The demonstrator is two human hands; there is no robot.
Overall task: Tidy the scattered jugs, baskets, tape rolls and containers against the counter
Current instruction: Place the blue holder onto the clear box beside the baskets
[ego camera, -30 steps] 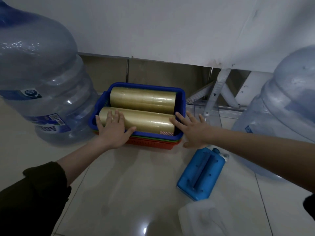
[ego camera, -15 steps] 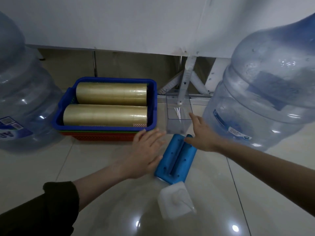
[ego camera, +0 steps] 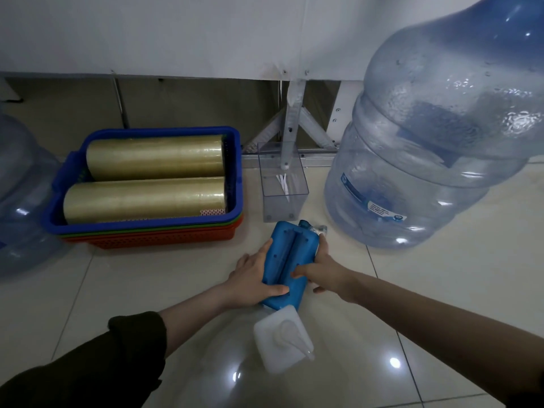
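A flat blue container lies on the floor tiles in the middle. My left hand grips its left side with the thumb across its near end. My right hand grips its right side, thumb on top. A white square container lies just in front of it. To the left, a blue basket, stacked on green and orange ones, holds two long rolls of tan tape. A small clear box stands beyond the blue container. A big water jug stands at the right.
Another water jug stands at the left edge. The white counter panel runs across the back, with metal legs and braces underneath. Glossy floor tiles lie open near right and near left.
Both hands left the basket and moved right and nearer to the blue container, which they now grip from both sides. The view shifted right.
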